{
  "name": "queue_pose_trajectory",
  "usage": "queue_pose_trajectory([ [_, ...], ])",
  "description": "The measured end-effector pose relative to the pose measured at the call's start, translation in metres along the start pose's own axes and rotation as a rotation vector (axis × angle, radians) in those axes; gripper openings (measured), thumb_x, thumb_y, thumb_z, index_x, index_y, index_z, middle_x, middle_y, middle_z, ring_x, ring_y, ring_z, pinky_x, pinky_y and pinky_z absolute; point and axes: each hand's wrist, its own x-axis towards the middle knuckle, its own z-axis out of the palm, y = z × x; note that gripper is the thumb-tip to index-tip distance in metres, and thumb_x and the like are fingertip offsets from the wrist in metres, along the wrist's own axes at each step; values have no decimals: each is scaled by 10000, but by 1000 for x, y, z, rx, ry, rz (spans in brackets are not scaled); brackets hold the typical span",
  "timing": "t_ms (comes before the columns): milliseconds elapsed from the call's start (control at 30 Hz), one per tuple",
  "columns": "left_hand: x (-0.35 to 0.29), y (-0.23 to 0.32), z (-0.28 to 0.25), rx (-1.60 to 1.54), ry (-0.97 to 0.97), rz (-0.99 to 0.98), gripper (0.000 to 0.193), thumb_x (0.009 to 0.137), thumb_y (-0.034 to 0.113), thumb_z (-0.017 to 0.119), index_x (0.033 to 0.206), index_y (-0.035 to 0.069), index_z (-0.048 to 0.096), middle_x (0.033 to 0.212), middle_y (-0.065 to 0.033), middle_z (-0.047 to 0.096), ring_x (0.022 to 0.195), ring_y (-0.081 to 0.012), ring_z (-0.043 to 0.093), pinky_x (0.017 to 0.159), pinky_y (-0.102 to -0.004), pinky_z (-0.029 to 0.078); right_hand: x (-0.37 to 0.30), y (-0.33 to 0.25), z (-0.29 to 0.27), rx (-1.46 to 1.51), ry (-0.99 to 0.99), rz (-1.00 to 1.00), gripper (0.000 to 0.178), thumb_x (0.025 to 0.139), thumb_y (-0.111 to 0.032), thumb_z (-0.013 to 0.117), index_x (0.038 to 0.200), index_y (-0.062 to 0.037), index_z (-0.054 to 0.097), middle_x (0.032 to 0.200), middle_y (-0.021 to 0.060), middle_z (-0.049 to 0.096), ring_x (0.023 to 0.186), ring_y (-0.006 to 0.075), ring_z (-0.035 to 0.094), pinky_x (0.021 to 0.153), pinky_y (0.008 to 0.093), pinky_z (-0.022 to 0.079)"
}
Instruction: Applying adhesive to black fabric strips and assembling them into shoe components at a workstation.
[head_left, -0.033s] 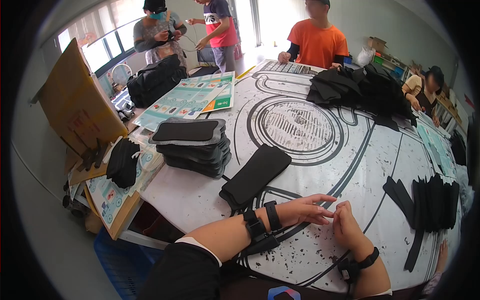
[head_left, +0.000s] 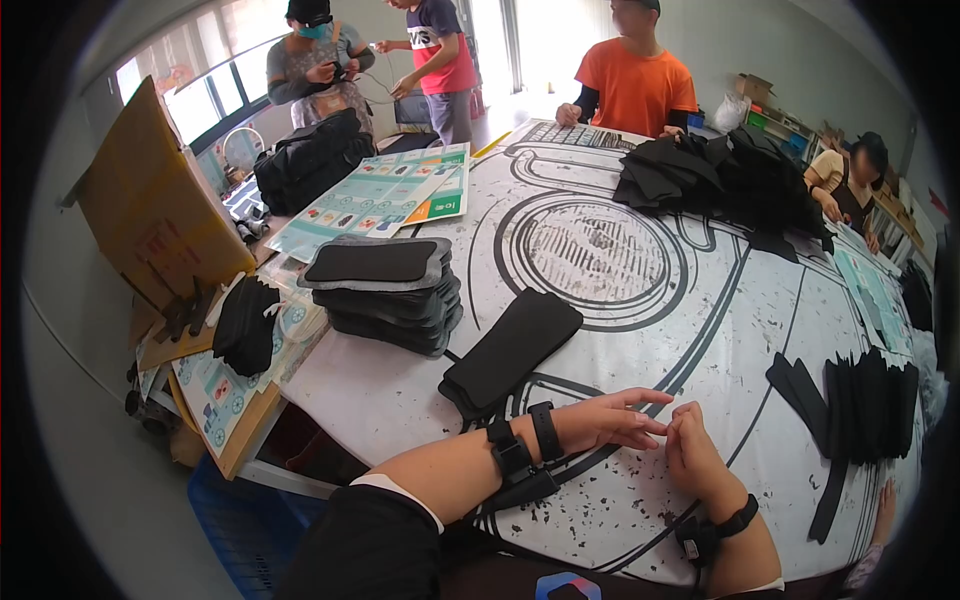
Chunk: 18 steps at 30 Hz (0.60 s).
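Note:
Above the near part of the table, my left hand (head_left: 608,421) is open, its fingers stretched toward the right. Its fingertips reach the curled fingers of my right hand (head_left: 696,455), or nearly so. That right hand is closed, and whatever it may hold is hidden. Black straps with small devices circle both wrists. Just beyond my left hand lies a small stack of flat black rounded pieces (head_left: 515,345). Farther left stands a taller stack of black pads with grey borders (head_left: 385,300). Narrow black strips (head_left: 868,410) lie bunched to the right of my hands.
A white cover with black line drawings (head_left: 620,350) spans the table. A heap of black pieces (head_left: 720,180) sits at the far right. Printed sheets (head_left: 370,200), a black bag (head_left: 312,160) and a cardboard box (head_left: 150,200) are leftward. A person in orange (head_left: 635,80) and several others surround the table.

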Motion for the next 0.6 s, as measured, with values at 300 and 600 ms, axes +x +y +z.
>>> queue_pose_trajectory([
  [300, 0, -1, -1, -7, -8, 7, 502, 917, 166, 439, 1367, 87, 231, 1205, -147, 509, 1053, -193, 545, 952, -313, 402, 1, -2, 0, -2, -2, 16, 170, 749, 119, 438, 839, -18, 394, 904, 181, 391, 754, 307, 460, 664, 315, 426],
  [600, 0, -1, -1, 3, -4, 8, 515, 913, 176, 450, 1368, 86, 227, 1202, -147, 511, 1052, -195, 547, 950, -317, 405, 1, -2, -1, 12, -6, 29, 182, 740, 129, 442, 833, -21, 398, 902, 178, 392, 765, 304, 463, 665, 311, 427],
])
